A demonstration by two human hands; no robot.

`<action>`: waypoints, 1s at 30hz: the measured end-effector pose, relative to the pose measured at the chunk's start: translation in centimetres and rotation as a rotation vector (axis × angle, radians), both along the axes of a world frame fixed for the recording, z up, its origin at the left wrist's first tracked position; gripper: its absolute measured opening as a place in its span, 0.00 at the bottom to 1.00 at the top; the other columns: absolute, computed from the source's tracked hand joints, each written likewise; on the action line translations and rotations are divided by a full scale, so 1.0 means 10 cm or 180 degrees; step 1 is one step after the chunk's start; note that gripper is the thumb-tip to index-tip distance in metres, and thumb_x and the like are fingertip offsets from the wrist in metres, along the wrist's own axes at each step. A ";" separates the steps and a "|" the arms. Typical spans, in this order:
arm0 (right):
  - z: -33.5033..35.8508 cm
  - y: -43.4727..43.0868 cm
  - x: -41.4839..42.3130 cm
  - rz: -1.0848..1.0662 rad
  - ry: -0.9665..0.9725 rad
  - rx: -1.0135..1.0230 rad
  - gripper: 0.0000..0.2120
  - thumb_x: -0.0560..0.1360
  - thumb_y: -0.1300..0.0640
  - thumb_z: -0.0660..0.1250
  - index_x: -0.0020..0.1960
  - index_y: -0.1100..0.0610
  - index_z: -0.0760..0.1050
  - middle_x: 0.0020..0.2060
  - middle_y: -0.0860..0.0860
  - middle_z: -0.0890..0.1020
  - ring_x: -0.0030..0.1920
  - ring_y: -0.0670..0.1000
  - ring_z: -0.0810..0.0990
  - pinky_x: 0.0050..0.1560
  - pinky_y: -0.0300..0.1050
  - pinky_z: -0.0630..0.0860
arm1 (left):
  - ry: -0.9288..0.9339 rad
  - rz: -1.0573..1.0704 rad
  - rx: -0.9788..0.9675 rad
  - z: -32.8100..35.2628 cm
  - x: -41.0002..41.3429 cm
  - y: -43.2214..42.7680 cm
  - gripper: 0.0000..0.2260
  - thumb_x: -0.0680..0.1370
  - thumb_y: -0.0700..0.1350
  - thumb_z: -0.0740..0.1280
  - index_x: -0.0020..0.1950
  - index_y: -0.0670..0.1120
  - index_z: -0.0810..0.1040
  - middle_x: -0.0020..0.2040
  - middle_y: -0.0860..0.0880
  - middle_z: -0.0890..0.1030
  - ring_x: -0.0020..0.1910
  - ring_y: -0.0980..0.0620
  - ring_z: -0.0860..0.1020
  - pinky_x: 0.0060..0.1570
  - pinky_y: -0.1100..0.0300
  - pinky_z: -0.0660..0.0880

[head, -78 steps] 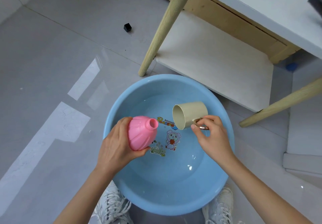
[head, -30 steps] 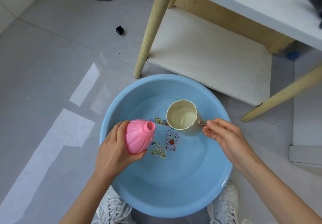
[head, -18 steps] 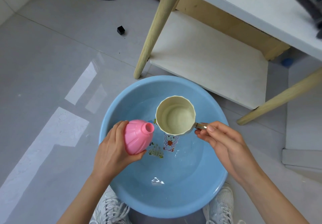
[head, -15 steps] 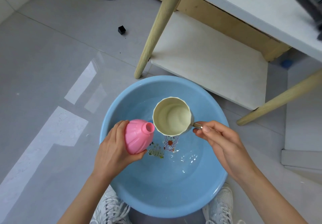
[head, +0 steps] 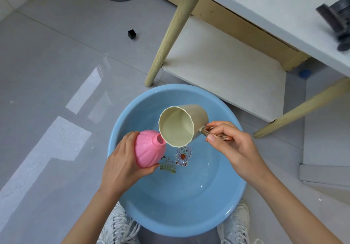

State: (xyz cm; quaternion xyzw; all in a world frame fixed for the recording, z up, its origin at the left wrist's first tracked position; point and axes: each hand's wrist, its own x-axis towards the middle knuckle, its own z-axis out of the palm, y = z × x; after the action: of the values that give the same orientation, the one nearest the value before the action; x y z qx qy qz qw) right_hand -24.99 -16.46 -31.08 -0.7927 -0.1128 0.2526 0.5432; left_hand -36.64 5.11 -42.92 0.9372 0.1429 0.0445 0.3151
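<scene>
One cup (head: 179, 127) tilted, mouth toward pink bottle (head: 148, 152).

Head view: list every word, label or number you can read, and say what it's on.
None can be read.
On the blue basin, only a cartoon figure and grass, no letters in view.
On the beige cup and pink bottle, no print visible.
On the table, a dark object, blurred.

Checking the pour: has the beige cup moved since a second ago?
Yes. Against the cartoon sticker, the beige cup has shifted left, its rim now by the mouth of the pink bottle.
</scene>
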 end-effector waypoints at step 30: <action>0.13 0.10 -0.07 0.0538 -0.1250 -0.0296 0.09 0.73 0.52 0.66 0.42 0.58 0.77 0.53 0.51 0.75 0.57 0.43 0.76 0.51 0.26 0.70 | -0.0001 0.0041 -0.0045 0.02 0.00 0.00 0.43 0.54 0.57 0.82 0.63 0.45 0.67 0.57 0.47 0.76 0.47 0.44 0.79 0.38 0.55 0.76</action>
State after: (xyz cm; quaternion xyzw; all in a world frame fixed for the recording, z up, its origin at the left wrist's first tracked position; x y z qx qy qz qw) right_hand -25.71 -15.48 -29.75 -0.8386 -0.2708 0.1429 0.4505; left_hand -36.68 5.13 -42.77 0.9340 0.1491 0.0457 0.3214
